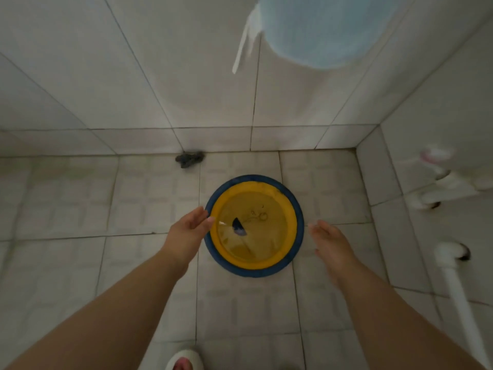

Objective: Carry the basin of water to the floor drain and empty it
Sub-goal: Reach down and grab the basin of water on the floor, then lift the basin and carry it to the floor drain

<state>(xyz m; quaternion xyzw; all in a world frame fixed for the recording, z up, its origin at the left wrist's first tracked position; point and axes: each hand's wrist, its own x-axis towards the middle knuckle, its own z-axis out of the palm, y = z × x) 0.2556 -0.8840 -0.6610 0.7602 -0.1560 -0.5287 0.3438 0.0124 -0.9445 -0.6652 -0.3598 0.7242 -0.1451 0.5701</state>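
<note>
Head view: the basin (300,228), yellow inside with a blue rim, sits flat on the tiled floor (80,209) near the middle of the frame. It holds water (261,236) with a small dark piece (237,225) lying in it, toward 9 o'clock of the bowl.

The left hand (186,231) reaches in from 7 o'clock. Its fingers are straight and held close together, and the tips lie over the rim at the basin's 9 o'clock (whether they touch it cannot be told). The right hand (332,244) comes in from 5 o'clock and is blurred. Its fingers look stretched out and slightly spread, just beside the rim at 3 o'clock and holding nothing.

A dark clump (189,158) lies at 11 o'clock from the basin, where the floor meets the tiled wall (133,76). A pale blue cloth (320,30) with a white strap hangs at 1 o'clock in the frame. A white fitting (442,188) sits on the side wall at 3 o'clock, and a white pipe (458,289) runs down at 4 o'clock. A white slipper (184,360) shows at 6 o'clock.
</note>
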